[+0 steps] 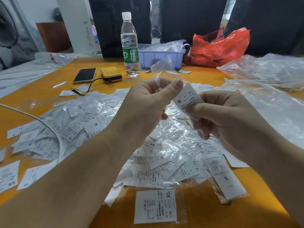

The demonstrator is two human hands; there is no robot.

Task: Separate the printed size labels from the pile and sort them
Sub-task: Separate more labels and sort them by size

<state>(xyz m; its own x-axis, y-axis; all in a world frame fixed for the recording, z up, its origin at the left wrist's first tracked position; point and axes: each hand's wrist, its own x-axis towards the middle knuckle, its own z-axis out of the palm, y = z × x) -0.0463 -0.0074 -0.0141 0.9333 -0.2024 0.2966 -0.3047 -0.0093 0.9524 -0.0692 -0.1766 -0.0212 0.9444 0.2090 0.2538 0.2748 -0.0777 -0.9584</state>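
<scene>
— Lying at far left? A white cable [49, 127] curving across a heap of white printed size labels in clear sleeves [92, 119], sprawling over the orange worktop [41, 89].

— Behind that? Resting side by side: a dark smartphone [85, 75] and a yellow power bank [111, 74]; just right, standing upright, a clear plastic water bottle with a green wrapper [130, 46], a lavender plastic tray [162, 57] beyond it.

— Centre? Left hand [146, 102] pinching a small clear plastic sleeve [164, 71] between thumb and fingers, raised above the heap.

— And beside it? Right hand [225, 112] gripping a white label marked M [187, 99], thumb pressing on its face, label top touching the left thumb.

— Nearer? Lying flat at the front edge, a white label marked XL [155, 206]; right of it, a long white label marked S [227, 180].

— Far right? Sitting at the back, a crumpled red plastic bag [218, 46]; spreading below it, loose clear plastic bags [266, 71].
</scene>
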